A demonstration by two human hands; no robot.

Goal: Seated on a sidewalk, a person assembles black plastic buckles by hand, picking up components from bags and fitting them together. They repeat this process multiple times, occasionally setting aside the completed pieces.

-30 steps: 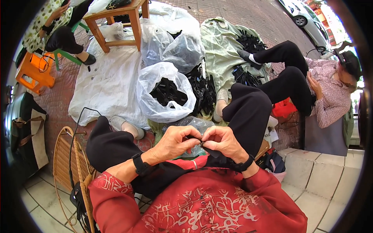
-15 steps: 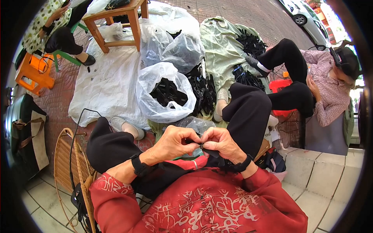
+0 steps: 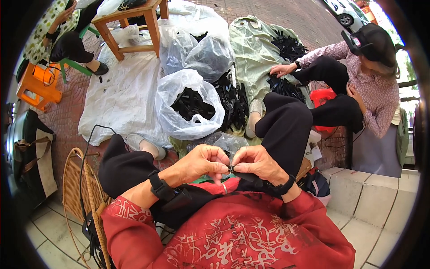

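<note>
Over my lap, my left hand point(image 3: 204, 162) and my right hand point(image 3: 256, 162) meet with thumbs and fingertips pinched together. Between them is a small dark buckle-like piece point(image 3: 231, 169), too small to make out fully. A short black strap point(image 3: 247, 176) hangs from under my right thumb. My right hand grips the strap near the small piece, while my left thumb and forefinger press on the piece's other side. Beyond my hands stands an open clear plastic bag point(image 3: 166, 96) of black strap-like pieces point(image 3: 192, 107).
Another heap of black straps point(image 3: 233, 107) lies right of the bag. At right, a co-worker's hand point(image 3: 283, 70) reaches over a black bundle point(image 3: 286, 88). A wooden stool point(image 3: 127, 50) stands on the white sheet point(image 3: 121, 98). A wicker chair point(image 3: 80, 188) is at my left.
My left fingers have shifted slightly on the small piece, with the lower ones more spread. The co-worker at right has leaned forward and stretched an arm to the black bundle.
</note>
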